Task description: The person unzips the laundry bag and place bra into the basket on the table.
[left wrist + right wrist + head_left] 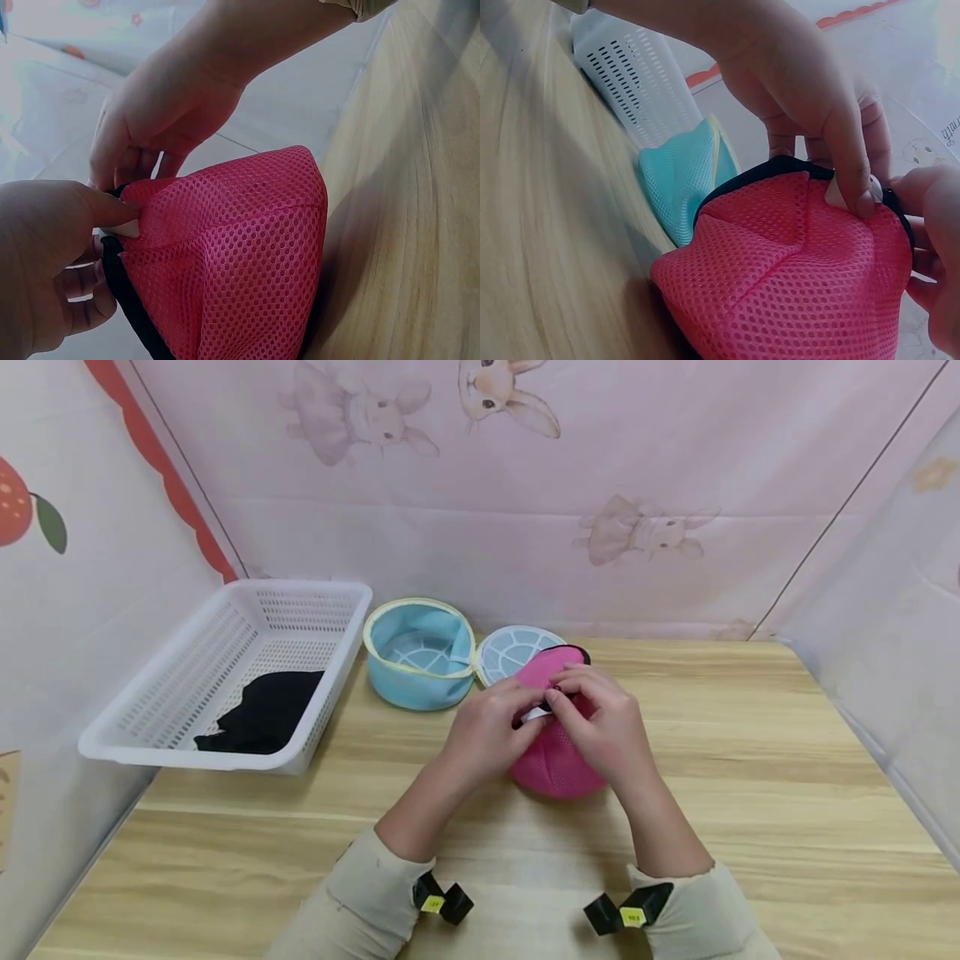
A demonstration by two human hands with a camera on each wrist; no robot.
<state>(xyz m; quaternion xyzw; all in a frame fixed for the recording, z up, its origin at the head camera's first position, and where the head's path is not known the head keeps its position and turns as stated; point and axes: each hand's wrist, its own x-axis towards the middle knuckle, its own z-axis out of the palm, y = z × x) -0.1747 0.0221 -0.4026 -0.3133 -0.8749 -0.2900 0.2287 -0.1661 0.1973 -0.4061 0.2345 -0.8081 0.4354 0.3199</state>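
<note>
Both hands are at the black-trimmed rim of a pink mesh bag (557,768), which stands on the table in front of the person. My left hand (487,727) pinches the rim, its thumb lying over a small white tag (836,195) in the right wrist view. Close beside it, my right hand (611,722) pinches the black edging (891,201) between thumb and fingers. Exactly what lies between the right fingertips is hidden. In the left wrist view the bag's mesh side (255,247) bulges out below both hands.
Behind the bag, a round light-blue mesh bag (420,692) with yellow trim stands unzipped, its round lid (510,652) laid out to the right. At left, a white plastic basket (300,752) contains a black cloth (270,710). A printed curtain (480,560) borders the wooden table (750,760).
</note>
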